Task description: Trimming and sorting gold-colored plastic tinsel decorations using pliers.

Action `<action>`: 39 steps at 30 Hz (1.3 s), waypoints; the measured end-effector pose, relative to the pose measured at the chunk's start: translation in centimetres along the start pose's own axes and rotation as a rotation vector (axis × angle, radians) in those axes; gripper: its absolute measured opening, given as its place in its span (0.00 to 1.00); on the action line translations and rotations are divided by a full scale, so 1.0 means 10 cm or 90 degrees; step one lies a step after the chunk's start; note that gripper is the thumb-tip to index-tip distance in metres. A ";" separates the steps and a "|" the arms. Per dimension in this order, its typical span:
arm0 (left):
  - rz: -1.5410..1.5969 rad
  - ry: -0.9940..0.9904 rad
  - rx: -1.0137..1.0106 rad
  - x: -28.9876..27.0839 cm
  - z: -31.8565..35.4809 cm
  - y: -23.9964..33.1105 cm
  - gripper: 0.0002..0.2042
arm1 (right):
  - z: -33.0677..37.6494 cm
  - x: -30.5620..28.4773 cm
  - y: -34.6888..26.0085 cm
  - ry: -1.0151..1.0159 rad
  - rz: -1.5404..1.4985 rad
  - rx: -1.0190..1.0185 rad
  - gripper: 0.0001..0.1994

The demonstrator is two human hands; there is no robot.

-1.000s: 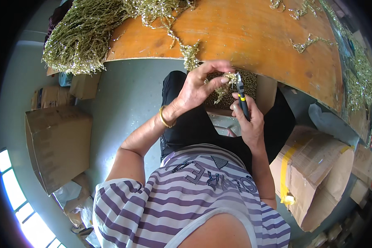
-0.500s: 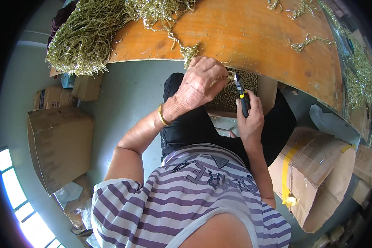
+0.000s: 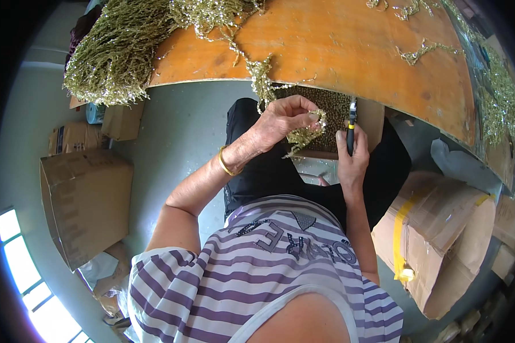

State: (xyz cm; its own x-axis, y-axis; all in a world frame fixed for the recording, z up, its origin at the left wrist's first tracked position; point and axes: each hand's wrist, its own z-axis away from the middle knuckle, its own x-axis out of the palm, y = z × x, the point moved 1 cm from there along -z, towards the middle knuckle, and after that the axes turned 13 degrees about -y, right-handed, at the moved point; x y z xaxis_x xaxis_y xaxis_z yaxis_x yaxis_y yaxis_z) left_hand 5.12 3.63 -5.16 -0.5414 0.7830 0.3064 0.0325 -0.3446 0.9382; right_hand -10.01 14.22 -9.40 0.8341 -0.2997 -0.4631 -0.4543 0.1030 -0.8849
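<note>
My left hand [image 3: 283,121] pinches a short glittery gold strand [image 3: 306,134] just under the edge of the orange table [image 3: 349,46]. My right hand [image 3: 352,157] grips a small black-and-yellow cutting tool [image 3: 351,128], its tip pointing up beside the strand. Behind both hands sits an open cardboard box of small gold pieces [image 3: 332,111] on my lap. A longer strand [image 3: 260,77] trails from the table edge down toward my left hand.
A big heap of gold tinsel strands [image 3: 120,48] lies on the table's far left, with loose strands [image 3: 426,51] and another pile [image 3: 500,86] at the right. Cardboard boxes stand on the floor at left [image 3: 86,200] and right [image 3: 440,240].
My left hand turned from covering the strand, palm down, to holding it out with the fingers showing. The right hand with the tool stayed close beside it.
</note>
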 end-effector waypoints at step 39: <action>-0.324 -0.187 0.001 0.04 -0.30 -0.01 0.05 | -0.26 -0.32 -0.56 -0.270 -0.866 0.061 0.19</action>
State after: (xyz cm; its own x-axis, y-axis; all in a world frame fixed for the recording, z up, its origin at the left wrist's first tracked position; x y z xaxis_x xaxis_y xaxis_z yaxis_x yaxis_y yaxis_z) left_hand 2.43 2.39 -5.60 -0.2335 0.9604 -0.1517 -0.1690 0.1136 0.9791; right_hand -10.95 12.19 -2.82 0.6333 0.0835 0.7694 0.7695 0.0378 -0.6375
